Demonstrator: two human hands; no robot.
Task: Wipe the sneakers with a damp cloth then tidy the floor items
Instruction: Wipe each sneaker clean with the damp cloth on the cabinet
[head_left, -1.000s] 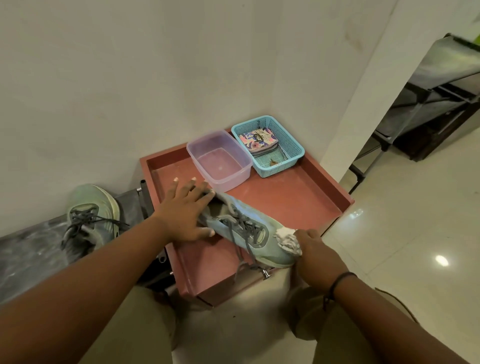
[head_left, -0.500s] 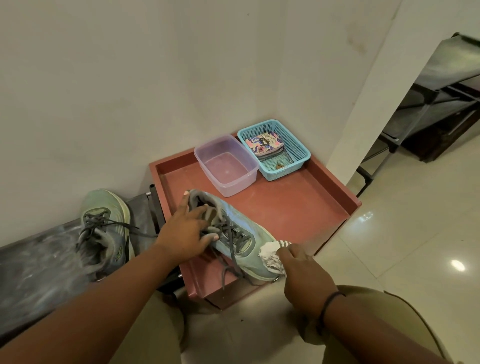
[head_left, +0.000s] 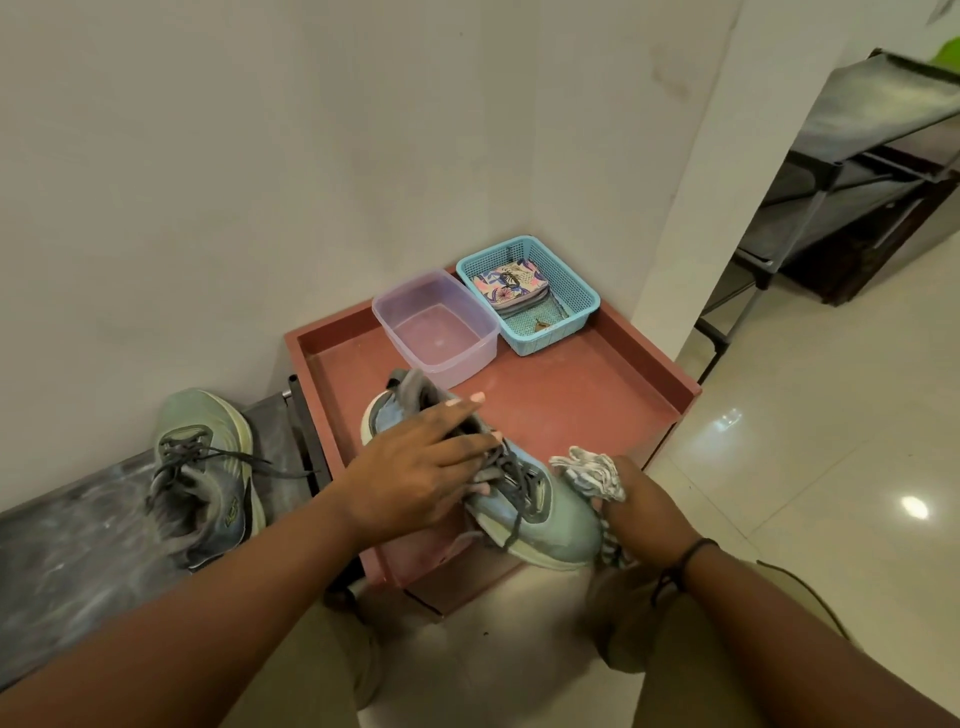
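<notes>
The left hand (head_left: 415, 478) grips the sneaker (head_left: 519, 499) by its laces and collar. The right hand (head_left: 639, 509) clutches the cloth (head_left: 592, 475) against its toe.

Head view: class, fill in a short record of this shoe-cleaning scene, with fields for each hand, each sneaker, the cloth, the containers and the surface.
left hand: holds the sneaker at its collar and laces
right hand: grips the cloth at the sneaker's toe
held sneaker: light blue, toe over the red tray's near edge
second sneaker: on the grey mat, left of the tray, untouched
cloth: white, crumpled
tub: clear, shallow water inside
basket: blue, holds patterned items
red tray: carries tub and basket at its far end
</notes>
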